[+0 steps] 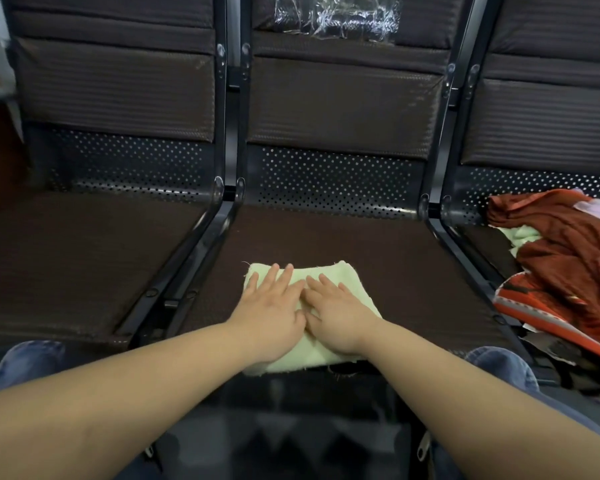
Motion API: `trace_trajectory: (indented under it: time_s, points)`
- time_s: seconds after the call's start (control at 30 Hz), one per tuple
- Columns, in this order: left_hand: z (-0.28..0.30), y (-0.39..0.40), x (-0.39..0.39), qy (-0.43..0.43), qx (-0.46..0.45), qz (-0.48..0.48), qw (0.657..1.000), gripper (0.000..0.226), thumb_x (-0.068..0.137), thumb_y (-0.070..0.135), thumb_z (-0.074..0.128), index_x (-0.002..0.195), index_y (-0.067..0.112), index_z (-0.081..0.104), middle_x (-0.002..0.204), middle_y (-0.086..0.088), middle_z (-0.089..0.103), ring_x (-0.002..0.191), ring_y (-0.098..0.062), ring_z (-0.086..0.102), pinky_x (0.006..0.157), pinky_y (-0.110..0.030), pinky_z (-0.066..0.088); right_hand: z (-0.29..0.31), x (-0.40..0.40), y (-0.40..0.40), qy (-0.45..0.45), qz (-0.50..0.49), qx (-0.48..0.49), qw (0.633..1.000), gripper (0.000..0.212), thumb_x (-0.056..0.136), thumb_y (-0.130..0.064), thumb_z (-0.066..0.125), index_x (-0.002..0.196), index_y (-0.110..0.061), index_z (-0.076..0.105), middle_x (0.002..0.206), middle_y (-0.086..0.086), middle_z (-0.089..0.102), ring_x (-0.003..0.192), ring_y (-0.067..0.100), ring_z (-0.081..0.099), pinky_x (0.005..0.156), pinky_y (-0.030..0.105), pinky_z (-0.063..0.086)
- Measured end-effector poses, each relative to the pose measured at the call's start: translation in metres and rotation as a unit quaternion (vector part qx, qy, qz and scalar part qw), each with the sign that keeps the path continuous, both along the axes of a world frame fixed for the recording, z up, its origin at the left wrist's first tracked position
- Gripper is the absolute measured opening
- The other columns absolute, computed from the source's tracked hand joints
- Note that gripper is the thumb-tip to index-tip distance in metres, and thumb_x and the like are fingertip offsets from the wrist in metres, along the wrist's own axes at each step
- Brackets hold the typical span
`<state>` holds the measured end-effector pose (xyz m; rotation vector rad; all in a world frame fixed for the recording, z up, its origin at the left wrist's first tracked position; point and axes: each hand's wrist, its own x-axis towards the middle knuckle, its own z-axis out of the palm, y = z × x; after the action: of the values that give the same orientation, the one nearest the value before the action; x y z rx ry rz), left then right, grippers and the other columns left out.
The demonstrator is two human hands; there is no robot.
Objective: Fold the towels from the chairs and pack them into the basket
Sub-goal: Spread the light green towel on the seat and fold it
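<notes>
Pale green folded towel [329,275] on the middle chair seat [413,282] — pressed flat under left hand [274,306] and right hand [340,313], fingers [278,277] straight, grasping nothing. Rust-red cloth pile [565,258] on the right-hand seat — well apart.

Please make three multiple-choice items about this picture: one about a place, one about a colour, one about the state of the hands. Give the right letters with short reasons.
1. Where does the folded towel lie?
A. left seat
B. middle seat
C. floor

2. What colour is it?
A. pale green
B. blue
C. black

3. How are the hands?
A. both flat on the towel
B. both in the air
C. one holds a basket

Key: 1 B, it lies on the middle seat. 2 A, the cloth is pale green. 3 A, the left hand and right hand press it with straight fingers.
</notes>
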<state>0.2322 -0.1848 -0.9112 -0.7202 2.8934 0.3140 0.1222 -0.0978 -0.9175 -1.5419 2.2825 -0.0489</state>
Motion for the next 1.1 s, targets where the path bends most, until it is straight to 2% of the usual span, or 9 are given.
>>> trace_trajectory:
  time_s: [0.17,0.37,0.53,0.63,0.73,0.8,0.87,0.97,1.1]
  points:
    - [-0.019,-0.01,-0.008,-0.054,0.05,0.052,0.996,0.059,0.101,0.047,0.014,0.153,0.025,-0.001,0.16,-0.001,-0.012,0.147,-0.017,-0.012,0.117,-0.042,-0.012,-0.008,-0.021,0.004,-0.007,-0.048,0.048,0.998,0.062,0.099,-0.052,0.023,0.153,-0.03,0.004,0.161,-0.002,-0.008,0.147,0.016,-0.011,0.118,0.039,-0.007]
    - [-0.022,-0.033,-0.005,-0.076,0.074,0.129,0.986,0.078,0.094,0.065,0.016,0.153,0.02,-0.008,0.159,0.001,-0.017,0.147,-0.019,-0.013,0.118,-0.045,-0.008,-0.011,-0.043,0.01,-0.032,-0.12,0.056,0.991,0.074,0.093,-0.066,0.021,0.153,-0.029,-0.003,0.159,-0.005,-0.015,0.147,0.017,-0.01,0.118,0.043,-0.005]
    - [-0.022,-0.044,0.005,-0.076,0.061,0.172,0.98,0.082,0.093,0.066,0.015,0.152,0.016,-0.009,0.161,-0.005,-0.01,0.148,-0.022,-0.01,0.118,-0.045,-0.007,-0.005,-0.044,0.011,-0.025,-0.163,0.013,0.986,0.078,0.093,-0.063,0.03,0.154,-0.021,0.002,0.161,0.0,0.0,0.148,0.019,0.003,0.119,0.044,0.0]
    - [-0.015,-0.045,0.011,-0.05,0.004,0.171,0.984,0.086,0.09,0.07,0.023,0.153,0.014,0.006,0.161,-0.006,0.005,0.148,-0.024,-0.001,0.119,-0.042,0.001,0.004,-0.05,0.014,-0.039,-0.226,-0.055,0.972,0.079,0.09,-0.054,0.05,0.151,-0.017,0.016,0.154,0.007,0.026,0.138,0.024,0.032,0.114,0.041,0.027]
    - [-0.001,-0.047,0.018,-0.009,0.036,0.212,0.977,0.079,0.08,0.073,0.046,0.141,0.022,0.038,0.146,-0.007,0.035,0.136,-0.027,0.03,0.109,-0.039,0.027,0.008,-0.05,0.016,-0.076,-0.274,-0.079,0.955,0.08,0.086,-0.046,0.062,0.148,-0.014,0.023,0.143,0.008,0.041,0.123,0.024,0.049,0.094,0.034,0.044]
    - [0.003,-0.05,0.021,-0.025,0.105,0.258,0.96,0.082,0.071,0.076,0.056,0.129,0.019,0.054,0.138,-0.01,0.044,0.127,-0.03,0.043,0.102,-0.038,0.038,0.008,-0.047,0.016,-0.107,-0.306,-0.064,0.944,0.081,0.085,-0.046,0.064,0.146,-0.011,0.025,0.137,0.008,0.048,0.117,0.025,0.053,0.085,0.031,0.045]
    - [0.001,-0.052,0.021,-0.032,0.179,0.292,0.939,0.095,0.059,0.078,0.065,0.118,0.003,0.061,0.129,-0.016,0.055,0.115,-0.033,0.055,0.094,-0.036,0.045,0.01,-0.045,0.014,-0.13,-0.329,-0.04,0.935,0.083,0.083,-0.046,0.066,0.145,-0.008,0.026,0.136,0.008,0.049,0.118,0.026,0.052,0.086,0.031,0.043]
    - [0.002,-0.051,0.021,-0.014,0.244,0.306,0.92,0.071,0.065,0.06,0.077,0.101,0.001,0.063,0.098,-0.008,0.061,0.088,-0.023,0.057,0.066,-0.027,0.042,0.018,-0.041,0.013,-0.164,-0.361,-0.004,0.918,0.08,0.081,-0.045,0.07,0.14,-0.003,0.035,0.131,0.01,0.053,0.115,0.028,0.053,0.087,0.033,0.044]
    - [0.004,-0.051,0.017,0.005,0.276,0.311,0.91,0.06,0.075,0.044,0.076,0.115,0.002,0.06,0.11,-0.007,0.058,0.092,-0.021,0.053,0.072,-0.026,0.038,0.026,-0.036,0.015,-0.231,-0.397,0.008,0.888,0.068,0.08,-0.04,0.073,0.129,-0.002,0.047,0.124,0.011,0.056,0.111,0.03,0.055,0.088,0.036,0.045]
